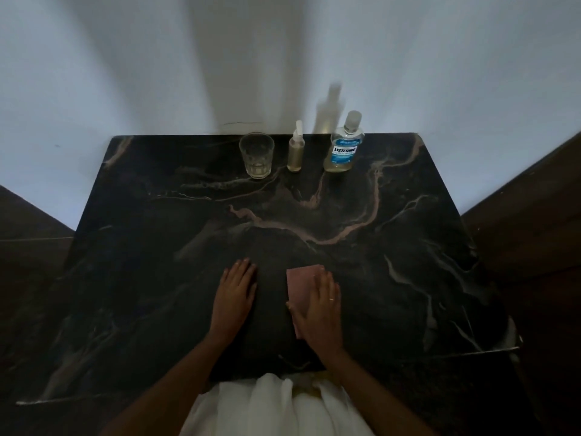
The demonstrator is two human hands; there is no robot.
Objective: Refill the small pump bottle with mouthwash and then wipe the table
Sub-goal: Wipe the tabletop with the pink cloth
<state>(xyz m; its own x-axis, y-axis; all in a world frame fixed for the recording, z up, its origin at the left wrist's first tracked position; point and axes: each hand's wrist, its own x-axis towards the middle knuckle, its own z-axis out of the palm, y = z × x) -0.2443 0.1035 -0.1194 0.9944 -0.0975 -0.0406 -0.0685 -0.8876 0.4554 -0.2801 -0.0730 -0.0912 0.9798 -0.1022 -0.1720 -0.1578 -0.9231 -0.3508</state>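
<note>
Looks like the wipe step. Right hand (320, 309) flat on cloth (301, 283), fingers straight, pressing, not gripping. Left hand (234, 294) flat on table (408, 247) just beside, holding nothing. Next: sweep cloth outward, stop short of back row. Far edge: glass (257, 155) looks near empty. Pump bottle (295, 152) closed, pale liquid high. Mouthwash (344, 146) capped, level partly behind label.

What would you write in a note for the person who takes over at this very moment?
Left hand: open, flat on the table, holding nothing.
Right hand: open, pressing flat on the pink cloth.
Far edge, in a row: glass, small pump bottle, mouthwash bottle, all upright, both bottles closed.
Done, it seems: the refill; the pump bottle holds liquid.
Left: wipe the table.
</note>
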